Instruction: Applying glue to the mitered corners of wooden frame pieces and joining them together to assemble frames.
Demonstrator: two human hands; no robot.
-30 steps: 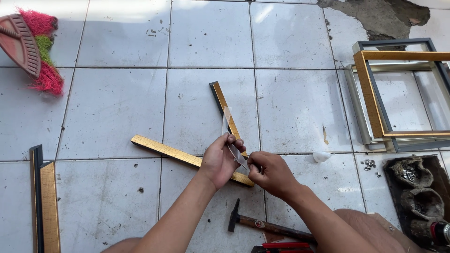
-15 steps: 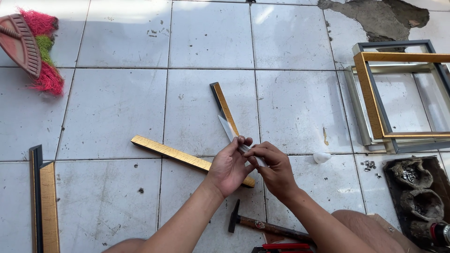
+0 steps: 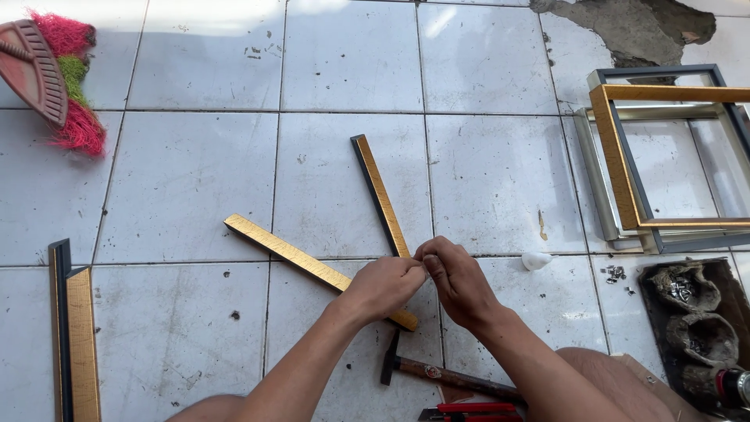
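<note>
Two gold picture-frame mouldings lie on the white tiled floor in a V. The long one [image 3: 289,252] runs left and the other [image 3: 380,191] runs up. My left hand [image 3: 383,285] and my right hand [image 3: 457,281] meet fingertip to fingertip just above the point where the mouldings join. Both hands are pinched shut there. The thin silvery strip they held a moment ago is hidden inside the fingers.
A hammer [image 3: 437,373] and a red-handled tool [image 3: 469,410] lie below my hands. Stacked frames [image 3: 617,168] sit at the right, above a dark tray of small metal fasteners [image 3: 695,328]. More moulding pieces [image 3: 74,336] lie at the left. A broom head [image 3: 55,78] is top left.
The silvery strip that stood up between my hands has been brought down. Both hands have closed together over the joint of the two mouldings.
</note>
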